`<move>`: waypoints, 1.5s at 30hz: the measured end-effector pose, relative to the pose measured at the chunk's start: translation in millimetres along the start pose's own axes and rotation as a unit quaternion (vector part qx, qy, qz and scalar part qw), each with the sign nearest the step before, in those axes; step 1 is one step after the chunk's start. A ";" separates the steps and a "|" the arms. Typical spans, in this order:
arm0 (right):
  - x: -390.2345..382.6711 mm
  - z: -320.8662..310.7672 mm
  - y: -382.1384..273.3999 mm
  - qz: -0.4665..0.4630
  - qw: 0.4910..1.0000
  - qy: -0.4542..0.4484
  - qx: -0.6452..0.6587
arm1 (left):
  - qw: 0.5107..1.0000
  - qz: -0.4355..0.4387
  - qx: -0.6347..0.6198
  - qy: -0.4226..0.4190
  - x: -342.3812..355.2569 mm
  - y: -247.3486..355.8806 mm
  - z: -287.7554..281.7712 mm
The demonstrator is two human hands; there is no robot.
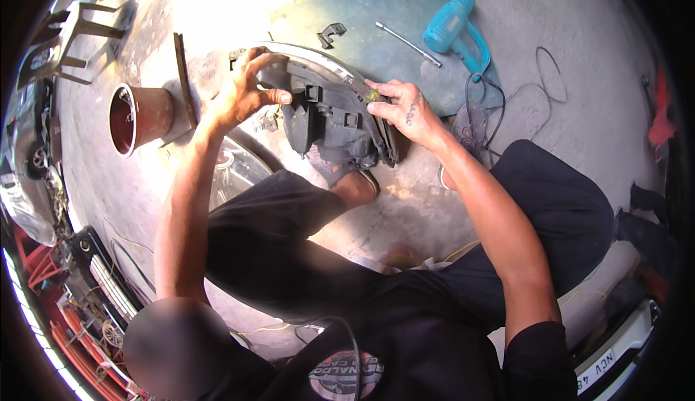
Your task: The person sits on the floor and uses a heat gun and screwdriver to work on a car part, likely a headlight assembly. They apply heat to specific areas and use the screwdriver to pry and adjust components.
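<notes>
A black car headlight housing (329, 115) with a pale, curved rim is held up in front of me, its moulded back facing me. My left hand (246, 93) grips its left end, fingers over the top edge and thumb on the near side. On the opposite side, my right hand (407, 108) pinches the rim between thumb and fingers, beside a small yellow-green patch. The front of the housing is hidden. A clear headlight lens (242, 173) lies on the floor under my left forearm, partly covered by my leg.
Beyond the housing, a blue-green sheet (311, 14) carries a black bracket (331, 35), a slim metal rod tool (409, 44) and a teal heat gun (452, 28) with a trailing black cord. A reddish bucket (156, 111) lies tipped at left, near a dark strip (184, 79).
</notes>
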State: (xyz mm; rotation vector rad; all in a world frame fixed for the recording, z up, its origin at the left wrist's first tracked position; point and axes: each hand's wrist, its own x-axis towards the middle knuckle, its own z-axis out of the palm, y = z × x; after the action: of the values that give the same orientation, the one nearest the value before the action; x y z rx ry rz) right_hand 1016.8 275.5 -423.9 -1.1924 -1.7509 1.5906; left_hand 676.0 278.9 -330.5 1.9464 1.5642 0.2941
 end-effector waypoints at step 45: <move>-8.3 -1.3 7.3 0.159 0.978 0.044 0.128 | 0.997 -0.033 -0.069 -0.010 3.3 4.4 -4.0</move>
State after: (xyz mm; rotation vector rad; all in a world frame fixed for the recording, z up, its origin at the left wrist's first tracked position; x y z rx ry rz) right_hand 1024.1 268.8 -429.0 -1.4386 -1.2994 1.8475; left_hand 678.3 282.8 -325.5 1.7831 1.5501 0.3448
